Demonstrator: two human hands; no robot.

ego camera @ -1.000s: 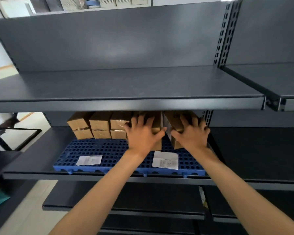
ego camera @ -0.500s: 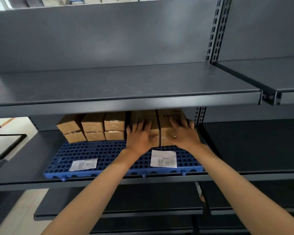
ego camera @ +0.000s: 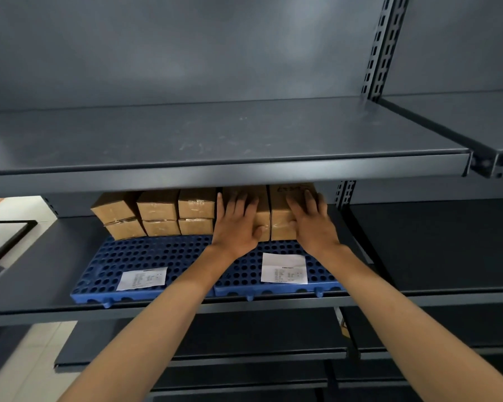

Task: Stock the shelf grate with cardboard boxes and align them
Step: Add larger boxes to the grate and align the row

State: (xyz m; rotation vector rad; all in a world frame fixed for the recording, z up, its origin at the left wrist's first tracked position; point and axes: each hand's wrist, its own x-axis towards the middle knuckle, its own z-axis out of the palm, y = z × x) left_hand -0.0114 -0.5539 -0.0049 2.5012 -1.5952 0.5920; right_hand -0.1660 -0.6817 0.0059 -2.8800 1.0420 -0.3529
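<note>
1. While stretched in under the dark grey metal upper shelf (ego camera: 215, 134), presses the left hand (ego camera: 235, 224) flat on the front of the left tall brown cardboard box (ego camera: 263, 204) - fingers straight and slightly spread, thumb near the box's lower edge, nothing clasped.
2. Lays the right hand (ego camera: 314, 227) the same way on the right tall brown cardboard box (ego camera: 279, 216): palm against the front, fingers straight and reaching up toward the top edge, no curl round anything.
3. Stands both tall boxes upright and side by side, touching, at the back right of the blue perforated plastic grate (ego camera: 163, 253), with their fronts close to level with each other.
4. Shows dark handwriting on top of the right tall box, too blurred to read.
5. Keeps six small brown cardboard boxes (ego camera: 157, 216) just left of the tall pair, stacked in two layers of three along the back of the grate - the leftmost stack turned slightly askew, the others square.
6. Leaves the front half of the grate bare but for two white paper slips (ego camera: 142, 278), one front left, the other front right between the forearms.
7. Rests the grate on the dark grey lower shelf (ego camera: 35, 265), front edge near the shelf lip.
8. Carries the shelves on a slotted grey upright (ego camera: 384, 47) at the right.
</note>
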